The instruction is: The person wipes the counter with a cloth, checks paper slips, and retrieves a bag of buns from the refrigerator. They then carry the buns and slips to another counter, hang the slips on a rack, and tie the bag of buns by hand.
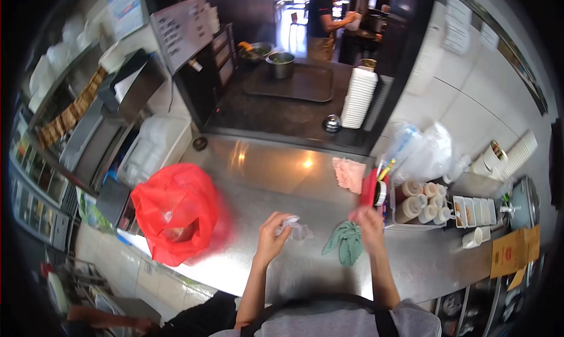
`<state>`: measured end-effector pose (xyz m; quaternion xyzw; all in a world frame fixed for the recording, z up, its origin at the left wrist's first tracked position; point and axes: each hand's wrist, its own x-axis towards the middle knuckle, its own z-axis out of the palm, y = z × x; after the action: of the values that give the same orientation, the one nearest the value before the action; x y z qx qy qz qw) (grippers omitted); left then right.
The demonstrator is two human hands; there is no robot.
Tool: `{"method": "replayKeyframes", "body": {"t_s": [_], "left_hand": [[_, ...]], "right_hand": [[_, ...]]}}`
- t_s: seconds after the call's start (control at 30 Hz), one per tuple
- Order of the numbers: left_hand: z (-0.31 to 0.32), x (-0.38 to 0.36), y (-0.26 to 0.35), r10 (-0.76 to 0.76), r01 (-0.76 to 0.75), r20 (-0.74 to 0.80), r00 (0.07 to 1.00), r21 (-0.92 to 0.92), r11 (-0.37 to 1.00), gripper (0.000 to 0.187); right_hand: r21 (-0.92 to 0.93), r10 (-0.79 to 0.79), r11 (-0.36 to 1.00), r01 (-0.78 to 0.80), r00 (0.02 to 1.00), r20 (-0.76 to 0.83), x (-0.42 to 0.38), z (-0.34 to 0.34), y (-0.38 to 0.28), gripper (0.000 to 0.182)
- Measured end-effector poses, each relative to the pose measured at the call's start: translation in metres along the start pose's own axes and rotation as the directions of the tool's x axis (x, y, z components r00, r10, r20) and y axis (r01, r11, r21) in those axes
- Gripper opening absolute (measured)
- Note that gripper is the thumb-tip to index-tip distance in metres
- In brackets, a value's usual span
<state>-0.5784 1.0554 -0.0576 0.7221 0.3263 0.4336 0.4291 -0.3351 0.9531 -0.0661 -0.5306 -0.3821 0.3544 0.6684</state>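
My left hand (273, 234) is closed on a small clear plastic bag (301, 231) above the steel counter (258, 196). Blurred by motion, my right hand (369, 219) is over the counter, beside a crumpled green cloth (348, 243) and just below a red container (368, 190) with pens; whether it holds anything cannot be made out. On the left of the counter stands an open red bag (176, 213) with something partly visible inside. A pink cloth (348, 174) lies near the back edge.
Sauce bottles (411, 208) and white trays (474, 212) line the right. Stacked white cups (359, 99) and a dark tray (289, 81) occupy the pass shelf. A person (323, 19) stands beyond it. Another person's arm (111, 319) shows at lower left.
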Motion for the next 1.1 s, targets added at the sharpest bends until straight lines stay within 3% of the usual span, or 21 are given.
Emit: {"method": "replayKeyframes", "body": {"t_s": [0.03,0.07,0.13,0.17,0.23,0.3,0.33,0.37,0.43,0.47,0.53,0.57,0.6,0.7,0.77,1.1], "left_hand": [[0.004,0.0,0.008,0.015,-0.015,-0.048,0.999,0.003,1.0,0.02],[0.008,-0.002,0.017,0.023,-0.023,-0.095,0.995,0.007,1.0,0.02],[0.013,-0.002,0.037,0.158,-0.128,-0.194,0.968,0.156,0.979,0.019],[0.017,-0.002,0.048,0.231,-0.176,-0.242,0.942,0.23,0.957,0.018],[0.027,-0.01,0.079,0.111,-0.096,-0.151,0.982,0.102,0.99,0.017],[0.046,-0.018,0.103,0.017,-0.017,-0.001,1.0,-0.041,0.999,0.017],[0.062,-0.025,0.111,-0.001,0.023,0.1,0.995,-0.215,0.976,0.019],[0.079,-0.031,0.117,0.076,-0.019,0.16,0.984,-0.331,0.944,0.022],[0.112,-0.044,0.127,0.236,-0.064,0.247,0.94,-0.552,0.831,0.032],[0.125,-0.053,0.133,0.145,0.031,0.251,0.957,-0.584,0.811,0.047],[0.135,-0.063,0.127,0.16,0.039,0.268,0.95,-0.611,0.791,0.048],[0.141,-0.069,0.126,0.165,0.045,0.276,0.947,-0.624,0.78,0.048],[0.147,-0.075,0.133,0.113,0.099,0.247,0.962,-0.706,0.701,0.031],[0.162,-0.091,0.143,0.172,-0.089,0.094,0.981,-0.572,0.816,0.014],[0.169,-0.099,0.149,0.054,0.006,0.08,0.995,-0.608,0.794,0.016],[0.16,-0.108,0.14,0.018,0.136,0.276,0.961,-0.526,0.84,0.018]], "right_hand": [[0.061,0.106,0.993,-0.105,0.994,-0.027,-0.022,-0.012,0.016,0.025],[0.224,0.098,0.969,-0.107,0.994,0.05,-0.035,-0.02,0.015,0.03],[0.523,0.043,0.84,-0.145,0.978,0.202,-0.064,-0.031,0.007,0.04],[0.543,-0.061,0.834,-0.097,0.962,0.265,-0.066,-0.034,-0.003,0.043],[0.581,-0.265,0.814,-0.01,0.884,0.386,-0.055,-0.031,-0.035,0.051],[0.699,-0.409,0.713,-0.057,0.776,0.481,-0.052,-0.023,-0.069,0.052],[0.752,-0.477,0.652,-0.098,0.718,0.507,-0.052,-0.018,-0.082,0.052],[0.794,-0.541,0.59,-0.148,0.657,0.525,-0.053,-0.014,-0.093,0.053],[0.839,-0.591,0.511,-0.188,0.631,0.502,-0.056,-0.014,-0.102,0.053],[0.857,-0.603,0.475,-0.199,0.636,0.482,-0.06,-0.019,-0.101,0.052],[0.887,-0.612,0.393,-0.245,0.65,0.45,-0.067,-0.029,-0.1,0.052],[0.888,-0.593,0.39,-0.242,0.672,0.443,-0.072,-0.034,-0.1,0.052],[0.889,-0.575,0.391,-0.238,0.691,0.438,-0.076,-0.039,-0.101,0.052],[0.865,-0.521,0.439,-0.243,0.716,0.465,-0.09,-0.059,-0.092,0.053],[0.821,-0.493,0.507,-0.262,0.693,0.526,-0.096,-0.066,-0.091,0.053],[0.538,-0.445,0.832,-0.135,0.416,0.793,-0.102,-0.097,-0.109,0.055]]}}
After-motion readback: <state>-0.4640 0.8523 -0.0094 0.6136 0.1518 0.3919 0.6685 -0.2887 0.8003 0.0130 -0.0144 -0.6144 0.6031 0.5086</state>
